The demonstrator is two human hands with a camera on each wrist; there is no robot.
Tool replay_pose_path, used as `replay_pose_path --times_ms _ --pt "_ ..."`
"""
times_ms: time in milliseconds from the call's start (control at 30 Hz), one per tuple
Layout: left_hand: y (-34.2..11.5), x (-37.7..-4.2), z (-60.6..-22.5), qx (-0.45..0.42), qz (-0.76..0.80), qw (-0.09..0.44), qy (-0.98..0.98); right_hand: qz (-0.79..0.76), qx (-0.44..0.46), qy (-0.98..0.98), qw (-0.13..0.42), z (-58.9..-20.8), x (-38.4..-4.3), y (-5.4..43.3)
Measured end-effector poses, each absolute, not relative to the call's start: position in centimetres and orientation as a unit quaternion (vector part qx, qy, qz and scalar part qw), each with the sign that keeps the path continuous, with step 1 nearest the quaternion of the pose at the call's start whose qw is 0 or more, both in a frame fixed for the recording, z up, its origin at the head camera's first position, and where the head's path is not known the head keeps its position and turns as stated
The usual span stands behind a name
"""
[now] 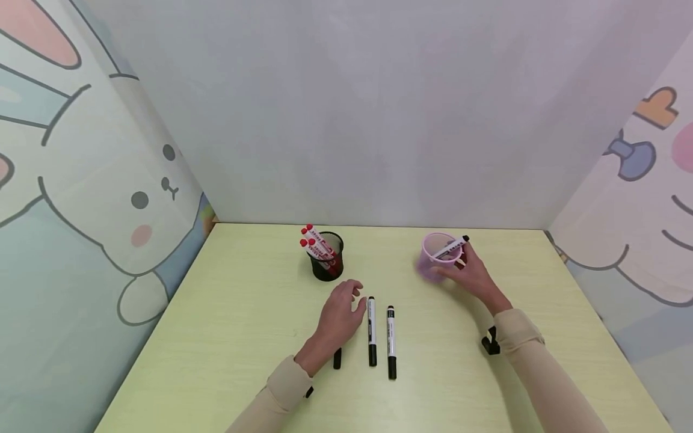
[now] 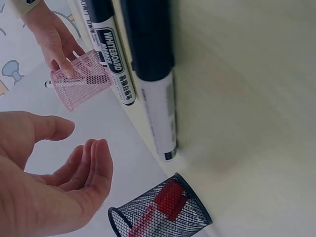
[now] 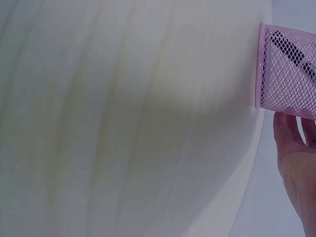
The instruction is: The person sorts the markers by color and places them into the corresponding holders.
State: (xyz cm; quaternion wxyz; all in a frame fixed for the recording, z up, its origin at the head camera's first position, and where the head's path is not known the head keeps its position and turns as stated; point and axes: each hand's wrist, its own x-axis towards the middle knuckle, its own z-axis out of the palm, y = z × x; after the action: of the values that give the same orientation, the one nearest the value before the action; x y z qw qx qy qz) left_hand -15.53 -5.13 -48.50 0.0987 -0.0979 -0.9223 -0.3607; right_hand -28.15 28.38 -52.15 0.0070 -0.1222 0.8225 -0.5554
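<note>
At the right, my right hand (image 1: 471,273) grips the side of a pink mesh pen holder (image 1: 428,273), thumb at the front; its fingers (image 3: 282,128) lie against the mesh in the right wrist view. One whiteboard marker (image 1: 452,246) leans inside that holder, its black end sticking out over the rim. My left hand (image 1: 338,313) hovers over the table with fingers loosely bent and nothing between them. Beneath it lies a black-and-white whiteboard marker (image 2: 155,94), mostly hidden by the hand in the head view. Two more whiteboard markers, one nearer (image 1: 372,331) and one farther right (image 1: 391,343), lie beside it.
A black mesh pen holder (image 1: 327,273) stands beyond my left hand, with several red-and-white markers (image 1: 319,246) leaning in it. The pale yellow table (image 1: 243,313) meets a plain back wall (image 1: 379,120), with cartoon-printed panels on both sides.
</note>
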Motion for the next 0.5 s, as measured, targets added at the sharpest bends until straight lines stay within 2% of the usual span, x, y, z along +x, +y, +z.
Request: replay_pose_path --times_ms 500 --pt "-7.2 -14.5 -49.8 -0.031 -0.32 0.056 -0.945 -0.549 -0.12 0.827 0.005 -52.0 -28.1 28.3"
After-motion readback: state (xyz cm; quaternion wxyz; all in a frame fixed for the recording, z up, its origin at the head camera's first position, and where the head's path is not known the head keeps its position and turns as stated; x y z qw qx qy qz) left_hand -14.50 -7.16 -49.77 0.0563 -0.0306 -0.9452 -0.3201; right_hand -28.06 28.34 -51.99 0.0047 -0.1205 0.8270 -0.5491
